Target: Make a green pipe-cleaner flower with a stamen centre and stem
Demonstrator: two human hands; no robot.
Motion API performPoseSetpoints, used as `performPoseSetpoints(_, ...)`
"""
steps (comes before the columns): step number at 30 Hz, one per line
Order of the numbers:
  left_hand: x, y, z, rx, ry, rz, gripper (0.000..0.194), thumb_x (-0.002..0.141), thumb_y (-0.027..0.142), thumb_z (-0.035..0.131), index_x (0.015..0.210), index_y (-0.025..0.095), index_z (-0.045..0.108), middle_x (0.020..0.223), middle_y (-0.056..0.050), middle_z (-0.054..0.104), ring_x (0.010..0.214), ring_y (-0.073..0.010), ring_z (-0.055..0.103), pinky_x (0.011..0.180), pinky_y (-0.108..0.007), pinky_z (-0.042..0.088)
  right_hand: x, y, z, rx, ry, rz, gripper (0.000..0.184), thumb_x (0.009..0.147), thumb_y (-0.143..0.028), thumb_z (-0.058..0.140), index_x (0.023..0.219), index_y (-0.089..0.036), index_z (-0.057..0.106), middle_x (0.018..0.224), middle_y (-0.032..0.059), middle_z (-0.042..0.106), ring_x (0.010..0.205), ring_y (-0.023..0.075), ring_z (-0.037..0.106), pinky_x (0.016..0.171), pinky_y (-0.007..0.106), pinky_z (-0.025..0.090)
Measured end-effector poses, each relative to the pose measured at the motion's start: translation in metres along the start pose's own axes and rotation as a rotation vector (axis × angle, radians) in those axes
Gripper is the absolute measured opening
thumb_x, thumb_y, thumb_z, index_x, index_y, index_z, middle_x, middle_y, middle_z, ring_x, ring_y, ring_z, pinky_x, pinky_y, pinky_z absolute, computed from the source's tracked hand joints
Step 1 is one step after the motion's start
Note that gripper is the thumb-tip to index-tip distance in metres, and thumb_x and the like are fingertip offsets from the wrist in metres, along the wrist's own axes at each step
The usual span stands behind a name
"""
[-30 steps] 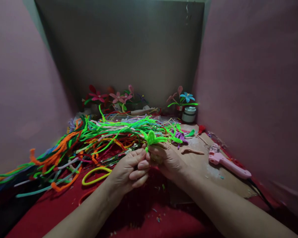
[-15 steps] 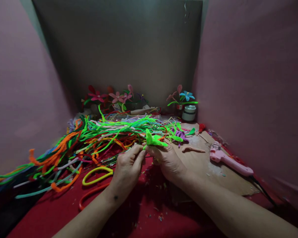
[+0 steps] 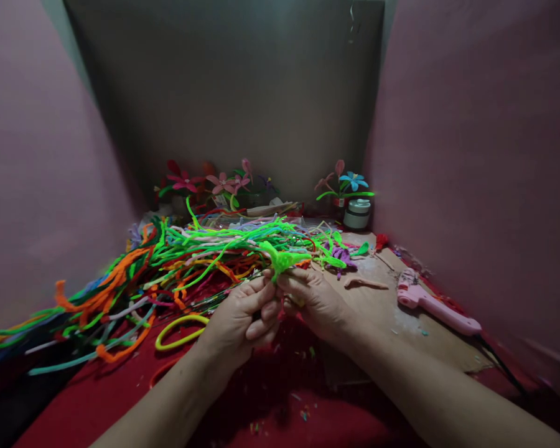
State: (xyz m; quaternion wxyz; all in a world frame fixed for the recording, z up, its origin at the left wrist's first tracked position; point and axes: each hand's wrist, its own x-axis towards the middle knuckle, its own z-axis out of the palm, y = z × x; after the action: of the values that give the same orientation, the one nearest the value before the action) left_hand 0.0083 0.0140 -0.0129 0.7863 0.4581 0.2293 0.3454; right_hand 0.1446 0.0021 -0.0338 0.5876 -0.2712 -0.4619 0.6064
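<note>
Pinched between my two hands is a bright green pipe-cleaner flower (image 3: 284, 259), its petals spreading upward and to the right. My left hand (image 3: 242, 311) has thumb and fingers closed at the flower's base. From the other side, my right hand (image 3: 312, 298) grips the same base, its fingertips close to the left ones. A small yellowish bit shows under the right fingers, too hidden to name. Behind the hands lies a heap of loose pipe cleaners (image 3: 214, 239) in green, white, orange and other colours.
A pink hot glue gun (image 3: 441, 306) rests on a cardboard sheet (image 3: 373, 317) to the right. Yellow-handled scissors (image 3: 182, 331) lie left on the red cloth (image 3: 88, 398). Finished flowers (image 3: 221, 182) and a pale jar (image 3: 357, 213) stand along the back. Purple pieces (image 3: 340, 256) lie beyond my right hand.
The green flower has been turned, its petals now fanning out more to the left and upward. My left hand has rolled, showing more of its curled fingers beneath the base.
</note>
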Motion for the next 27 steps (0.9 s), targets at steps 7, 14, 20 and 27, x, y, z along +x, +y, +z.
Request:
performPoseSetpoints(7,-0.004,0.001,-0.010,-0.159,-0.300,-0.147,0.026,0.078,0.032,0.060,0.064,0.013,0.048,0.044,0.009,0.038,0.024,0.0025,0.011,0.025,-0.011,0.027,-0.003,-0.012,0.001,-0.107,-0.159,-0.075,0.018,0.072,-0.037,0.066,0.075,-0.019,0.070,0.059,-0.0012,0.055,0.057,0.0112,0.044,0.058,0.025,0.035)
performPoseSetpoints(14,-0.006,0.006,-0.004,0.132,-0.202,0.001,0.031,0.080,0.037,0.056,0.061,0.012,0.055,0.043,0.004,0.045,0.026,-0.0024,0.031,0.028,-0.015,0.029,-0.008,-0.013,0.006,-0.063,-0.037,-0.115,0.012,0.072,-0.031,0.067,0.074,-0.020,0.070,0.065,-0.0009,0.059,0.062,0.0127,0.050,0.067,0.029,0.041)
performPoseSetpoints(20,-0.006,0.008,0.004,0.655,0.081,0.254,0.014,0.073,0.027,0.064,0.079,0.015,0.063,0.064,0.000,0.060,0.059,-0.0117,0.054,0.060,-0.022,0.044,-0.009,-0.014,0.012,-0.071,0.009,-0.153,0.010,0.072,-0.031,0.068,0.071,-0.022,0.068,0.061,-0.0026,0.056,0.052,0.0108,0.047,0.055,0.027,0.040)
performPoseSetpoints(27,-0.008,0.017,-0.004,0.658,0.286,0.437,0.016,0.079,0.030,0.059,0.090,0.019,0.062,0.089,-0.003,0.064,0.087,-0.0171,0.057,0.081,-0.027,0.043,-0.007,-0.011,0.003,-0.229,0.179,-0.357,0.012,0.068,-0.026,0.072,0.079,-0.027,0.069,0.105,0.0023,0.057,0.100,0.0212,0.049,0.085,0.033,0.038)
